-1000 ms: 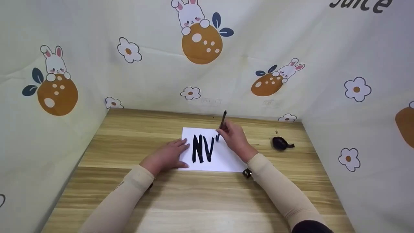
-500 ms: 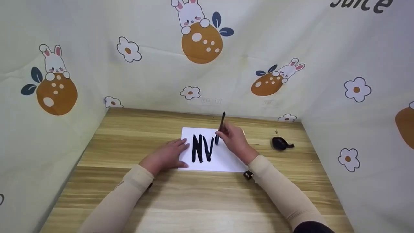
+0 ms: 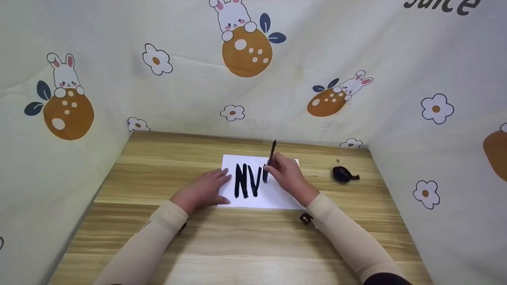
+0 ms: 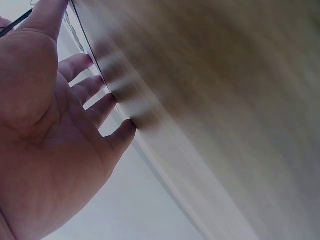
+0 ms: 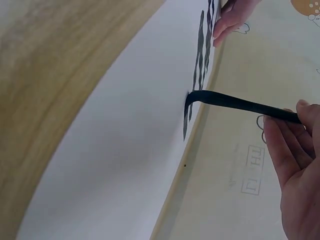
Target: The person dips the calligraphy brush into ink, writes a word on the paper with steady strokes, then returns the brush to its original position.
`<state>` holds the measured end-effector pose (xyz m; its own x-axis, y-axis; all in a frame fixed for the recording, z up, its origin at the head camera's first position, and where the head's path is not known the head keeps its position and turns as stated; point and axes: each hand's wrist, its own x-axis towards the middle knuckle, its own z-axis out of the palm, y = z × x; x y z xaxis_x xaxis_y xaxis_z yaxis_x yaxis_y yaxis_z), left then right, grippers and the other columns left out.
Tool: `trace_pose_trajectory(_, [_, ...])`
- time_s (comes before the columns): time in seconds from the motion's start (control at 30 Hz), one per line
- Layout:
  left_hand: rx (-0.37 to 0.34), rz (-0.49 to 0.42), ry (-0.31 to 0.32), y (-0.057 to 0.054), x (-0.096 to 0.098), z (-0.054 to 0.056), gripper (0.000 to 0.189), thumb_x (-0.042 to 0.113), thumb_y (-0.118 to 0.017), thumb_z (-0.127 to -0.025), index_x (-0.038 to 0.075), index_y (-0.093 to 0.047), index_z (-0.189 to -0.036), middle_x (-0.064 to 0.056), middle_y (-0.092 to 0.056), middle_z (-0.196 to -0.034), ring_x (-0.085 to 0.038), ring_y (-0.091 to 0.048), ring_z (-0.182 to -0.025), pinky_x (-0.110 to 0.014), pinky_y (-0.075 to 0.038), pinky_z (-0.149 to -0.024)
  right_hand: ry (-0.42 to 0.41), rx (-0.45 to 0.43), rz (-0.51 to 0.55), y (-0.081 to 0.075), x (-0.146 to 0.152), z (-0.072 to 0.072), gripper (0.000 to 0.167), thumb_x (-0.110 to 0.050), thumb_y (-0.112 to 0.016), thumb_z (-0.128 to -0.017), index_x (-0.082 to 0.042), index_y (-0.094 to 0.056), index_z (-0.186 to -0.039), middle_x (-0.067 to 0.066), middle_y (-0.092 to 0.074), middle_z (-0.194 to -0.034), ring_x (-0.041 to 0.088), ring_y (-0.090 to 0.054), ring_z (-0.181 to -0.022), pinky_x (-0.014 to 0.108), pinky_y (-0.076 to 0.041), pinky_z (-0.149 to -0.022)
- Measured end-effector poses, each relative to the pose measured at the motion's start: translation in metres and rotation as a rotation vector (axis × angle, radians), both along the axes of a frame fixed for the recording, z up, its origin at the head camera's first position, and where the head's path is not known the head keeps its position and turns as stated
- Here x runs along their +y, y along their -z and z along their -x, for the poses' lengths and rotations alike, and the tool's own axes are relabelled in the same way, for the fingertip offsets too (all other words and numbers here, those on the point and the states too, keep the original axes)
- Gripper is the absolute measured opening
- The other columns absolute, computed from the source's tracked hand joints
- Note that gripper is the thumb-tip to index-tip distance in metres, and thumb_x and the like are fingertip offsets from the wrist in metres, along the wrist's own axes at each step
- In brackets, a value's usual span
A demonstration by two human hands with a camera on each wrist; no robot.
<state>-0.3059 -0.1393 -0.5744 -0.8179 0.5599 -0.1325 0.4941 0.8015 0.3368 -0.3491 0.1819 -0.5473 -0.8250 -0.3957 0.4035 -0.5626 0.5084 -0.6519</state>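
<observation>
A white sheet of paper (image 3: 277, 200) lies on the table, bearing thick black strokes (image 3: 247, 181) shaped like N and V. My right hand (image 3: 291, 172) pinches a slim black brush (image 3: 272, 152) over the right part of the sheet. In the right wrist view, the bristle tip (image 5: 191, 100) bends against the paper at a fresh black stroke (image 5: 184, 129). My left hand (image 3: 204, 188) rests on the left edge of the sheet, its fingers extended. In the left wrist view, the fingertips of the left hand (image 4: 55, 110) touch down along the surface.
To the right of the paper stands a small round black dish (image 3: 341, 174) with a short handle. A tiny dark speck (image 3: 338, 160) is behind it. The wooden table (image 3: 237, 245) meets printed cloth walls (image 3: 190, 91) at the back and both sides.
My right hand has drawn the brush toward me, down the sheet, and the stroke right of the V has grown longer. My left hand stays where it was.
</observation>
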Motion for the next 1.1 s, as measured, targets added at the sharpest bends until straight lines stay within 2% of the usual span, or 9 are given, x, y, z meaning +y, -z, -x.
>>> trace_pose_trajectory(0.3, [0.005,-0.009,0.004,0.0,-0.001,0.001,0.097,0.058,-0.078,-0.099,0.004,-0.04,-0.17,-0.02,-0.028,-0.18,-0.046,-0.028,-0.164,-0.064,-0.025,-0.132,-0.008,-0.03,0.014,0.0,0.002,-0.011,0.015,-0.016,-0.081,-0.102,-0.008,-0.069,-0.101,-0.001,-0.076,-0.091,0.011,-0.072,-0.085,0.033,-0.066,-0.078])
trace_pose_trajectory(0.53, [0.002,0.003,0.0,0.001,-0.001,0.001,0.097,0.059,-0.077,-0.1,0.005,-0.04,-0.171,-0.019,-0.027,-0.18,-0.045,-0.027,-0.165,-0.065,-0.025,-0.133,-0.016,-0.03,0.01,0.0,0.003,-0.018,0.016,-0.016,-0.083,-0.101,-0.01,-0.069,-0.101,-0.003,-0.076,-0.09,0.009,-0.071,-0.081,0.031,-0.063,-0.074])
trace_pose_trajectory(0.77, [0.014,0.004,0.005,-0.002,0.0,-0.001,0.095,0.056,-0.078,-0.1,0.003,-0.042,-0.169,-0.021,-0.03,-0.179,-0.047,-0.029,-0.164,-0.068,-0.027,-0.131,-0.032,-0.02,0.004,-0.001,0.003,-0.025,0.018,-0.015,-0.084,-0.1,-0.008,-0.067,-0.098,-0.003,-0.072,-0.086,0.007,-0.066,-0.077,0.028,-0.06,-0.069])
trace_pose_trajectory(1.1, [0.006,0.002,0.006,-0.005,0.0,-0.003,0.096,0.056,-0.078,-0.1,0.002,-0.041,-0.169,-0.021,-0.028,-0.179,-0.047,-0.027,-0.164,-0.066,-0.025,-0.132,-0.049,-0.041,0.028,-0.001,0.004,-0.034,0.016,-0.014,-0.084,-0.1,-0.01,-0.068,-0.097,-0.004,-0.074,-0.086,0.008,-0.069,-0.078,0.029,-0.062,-0.069])
